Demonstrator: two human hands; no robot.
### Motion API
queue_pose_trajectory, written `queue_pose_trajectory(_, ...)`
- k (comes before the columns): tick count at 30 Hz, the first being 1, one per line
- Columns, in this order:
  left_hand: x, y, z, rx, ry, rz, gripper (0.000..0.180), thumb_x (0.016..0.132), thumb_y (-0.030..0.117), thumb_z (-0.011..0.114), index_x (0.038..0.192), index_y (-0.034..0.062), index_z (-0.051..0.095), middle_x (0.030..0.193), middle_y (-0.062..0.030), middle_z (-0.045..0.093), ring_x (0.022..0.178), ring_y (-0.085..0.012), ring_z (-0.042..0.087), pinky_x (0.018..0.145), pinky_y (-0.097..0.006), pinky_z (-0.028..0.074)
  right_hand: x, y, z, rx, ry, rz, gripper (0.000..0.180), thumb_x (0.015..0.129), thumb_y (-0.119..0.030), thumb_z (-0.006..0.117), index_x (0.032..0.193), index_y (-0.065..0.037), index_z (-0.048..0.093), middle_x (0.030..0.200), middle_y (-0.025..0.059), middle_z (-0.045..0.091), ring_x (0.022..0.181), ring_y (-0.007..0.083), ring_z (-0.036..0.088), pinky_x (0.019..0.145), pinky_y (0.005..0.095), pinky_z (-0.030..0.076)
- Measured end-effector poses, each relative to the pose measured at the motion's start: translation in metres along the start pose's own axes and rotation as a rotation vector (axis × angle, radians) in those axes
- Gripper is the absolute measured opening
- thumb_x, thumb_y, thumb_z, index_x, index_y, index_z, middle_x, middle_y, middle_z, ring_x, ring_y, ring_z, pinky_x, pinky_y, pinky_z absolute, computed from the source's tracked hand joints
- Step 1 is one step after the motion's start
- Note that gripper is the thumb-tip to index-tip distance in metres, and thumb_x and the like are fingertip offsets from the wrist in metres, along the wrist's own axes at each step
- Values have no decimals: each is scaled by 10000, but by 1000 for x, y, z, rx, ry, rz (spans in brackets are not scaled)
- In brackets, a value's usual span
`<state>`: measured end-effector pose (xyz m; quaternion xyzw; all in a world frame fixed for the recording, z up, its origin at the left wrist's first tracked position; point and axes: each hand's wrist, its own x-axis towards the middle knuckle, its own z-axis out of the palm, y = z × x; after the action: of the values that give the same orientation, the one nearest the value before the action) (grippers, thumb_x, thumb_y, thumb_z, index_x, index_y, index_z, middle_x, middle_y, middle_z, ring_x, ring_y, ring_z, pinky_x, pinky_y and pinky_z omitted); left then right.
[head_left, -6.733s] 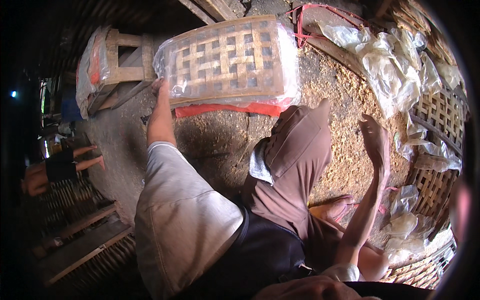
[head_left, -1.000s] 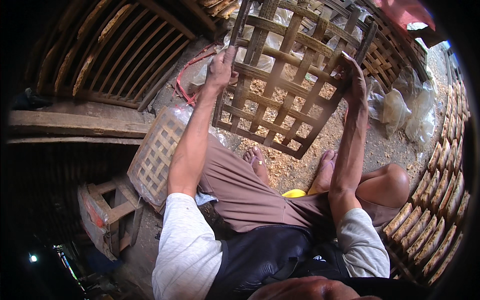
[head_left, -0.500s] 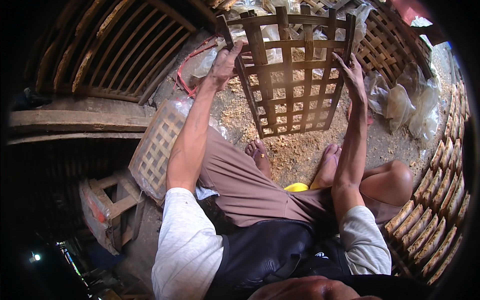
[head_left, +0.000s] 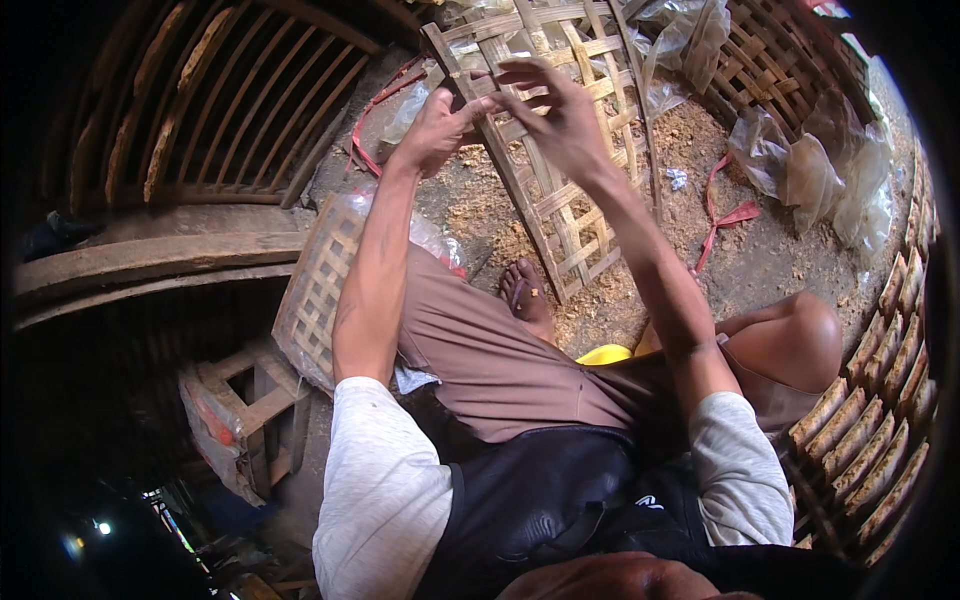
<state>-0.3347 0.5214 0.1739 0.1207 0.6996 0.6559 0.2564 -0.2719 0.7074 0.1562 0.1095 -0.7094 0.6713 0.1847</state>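
My left hand [head_left: 438, 132] grips the left side bar of a woven bamboo tray [head_left: 570, 150], a lattice of flat strips in a wooden frame. The tray is tilted above the floor in front of my feet. My right hand [head_left: 565, 118] is over the tray's upper left part, close to my left fingers. Its fingers are bent and spread apart, with nothing visible in them. Whether a right fingertip touches the bar I cannot tell.
Another woven tray [head_left: 322, 290] leans by my left thigh, near a wooden stool [head_left: 245, 410]. Clear plastic sheets [head_left: 820, 190] and a red plastic strip [head_left: 725, 215] lie at the right. Slatted racks [head_left: 270, 100] stand at the left. Rows of brown slabs [head_left: 860, 435] line the right. Crumbs cover the floor.
My right hand has left the tray's right side bar and moved left across the lattice. The tray has turned and tilted, still held by my left hand.
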Motion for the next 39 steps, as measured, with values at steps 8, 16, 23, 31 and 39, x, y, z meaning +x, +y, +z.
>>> queue_pose_trajectory(8, -23, 13, 15, 97, -215, 50, 343, 975, 47, 550, 1315, 53, 505, 1197, -48, 627, 1028, -156, 643, 864, -361, 588, 3, -20, 11, 8, 59, -96, 263, 902, -144, 697, 1148, -61, 656, 918, 99, 709, 846, 178, 706, 717, 293, 594)
queue_pose_trajectory(16, -22, 19, 27, 99, -196, 95, 406, 962, 214, 634, 1321, 49, 540, 1174, -61, 656, 1057, -133, 630, 854, -322, 577, 1, -6, 0, 108, 86, -75, 276, 894, -146, 709, 1163, -89, 685, 977, 72, 744, 771, 137, 712, 680, 270, 600)
queue_pose_trajectory(23, -20, 10, 23, 63, -217, 126, 302, 968, 86, 606, 1263, 53, 548, 1146, -53, 644, 1036, -143, 629, 852, -317, 579, -2, -17, 2, 87, 92, -63, 203, 877, -139, 733, 1077, -100, 736, 853, 44, 745, 734, 121, 708, 620, 257, 568)
queue_pose_trajectory(31, -24, 22, 28, 215, -156, 59, 330, 974, 180, 624, 1269, 50, 557, 1159, -45, 642, 1016, -133, 632, 841, -304, 578, -2, -8, 4, 121, 120, -80, 235, 930, -67, 625, 1151, -89, 701, 1032, 60, 737, 879, 135, 703, 788, 284, 596)
queue_pose_trajectory(39, -15, 20, 19, 112, -88, -102, 710, 930, 615, 523, 1360, 49, 521, 1256, -93, 635, 1108, -192, 632, 963, -400, 547, 7, -3, -46, -149, -206, 45, 203, 937, -197, 636, 1108, -108, 701, 991, 69, 732, 869, 152, 695, 742, 311, 593)
